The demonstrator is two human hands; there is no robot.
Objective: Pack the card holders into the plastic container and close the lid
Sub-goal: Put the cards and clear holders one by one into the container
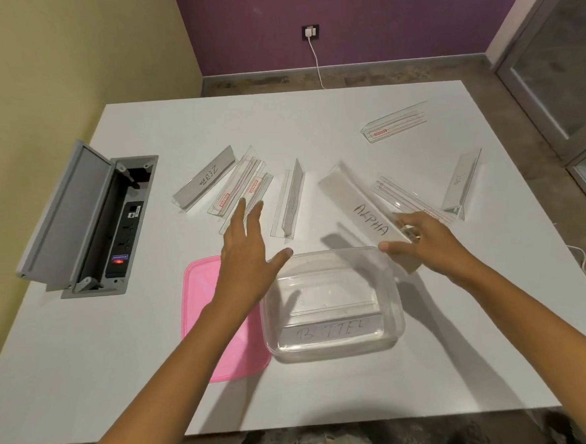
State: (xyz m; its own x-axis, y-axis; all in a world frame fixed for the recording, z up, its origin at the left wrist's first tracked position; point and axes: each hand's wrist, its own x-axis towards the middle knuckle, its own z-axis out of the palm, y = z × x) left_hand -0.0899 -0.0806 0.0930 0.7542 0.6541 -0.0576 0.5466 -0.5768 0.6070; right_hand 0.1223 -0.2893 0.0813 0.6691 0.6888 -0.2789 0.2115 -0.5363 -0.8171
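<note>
Right hand (pixel 426 241) grips the near end of the ALPHA card holder (pixel 359 200), fingers curled round it and thumb under its lower edge. The holder is tilted, and its long body runs away from the hand toward the far left, off the table (pixel 122 369). The held end sits over the far right corner of the plastic container (pixel 331 253). One labelled holder (pixel 326 333) already lies flat inside, along the container's near wall. Left hand (pixel 249 258) is open with fingers spread, holding nothing, its fingertips over the near end of a pair of clear holders (pixel 245 187). The ZEBRA holder (pixel 206 179) lies just left of that pair. The pink lid (pixel 200 296) lies flat beside the container's left wall, partly under the left forearm.
</note>
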